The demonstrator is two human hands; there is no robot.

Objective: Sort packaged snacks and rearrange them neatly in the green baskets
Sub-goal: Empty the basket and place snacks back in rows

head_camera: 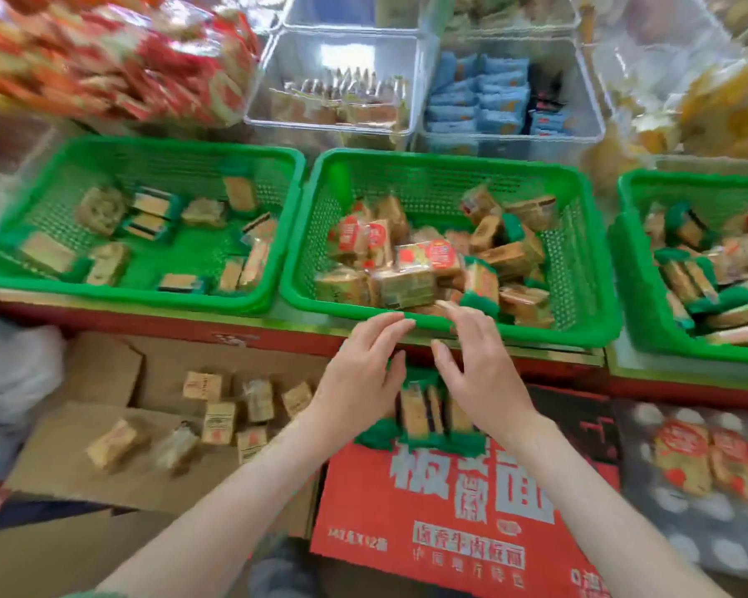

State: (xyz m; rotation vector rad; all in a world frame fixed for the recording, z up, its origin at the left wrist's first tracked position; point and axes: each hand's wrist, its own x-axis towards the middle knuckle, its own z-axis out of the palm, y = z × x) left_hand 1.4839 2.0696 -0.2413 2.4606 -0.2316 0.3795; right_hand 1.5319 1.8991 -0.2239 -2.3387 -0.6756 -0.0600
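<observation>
Red carton (450,511) nearest; white print partly legible, "牛肉板面", the rest blurred. On it is a row of green-ended packets (424,414), flanked by left hand (359,377) and right hand (484,377). Fingers are straight and released; contact cannot be told. Loose packets lie in cardboard box (104,369). Middle basket (536,334): mixed heap. Left basket (147,297): sparse, scattered. Right basket (648,338): partly lined. Judged under halfway.

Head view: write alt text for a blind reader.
The left hand and right hand flank a row of green-wrapped snacks over a red box, below the middle basket. It, the left basket and the right basket hold packs.
</observation>
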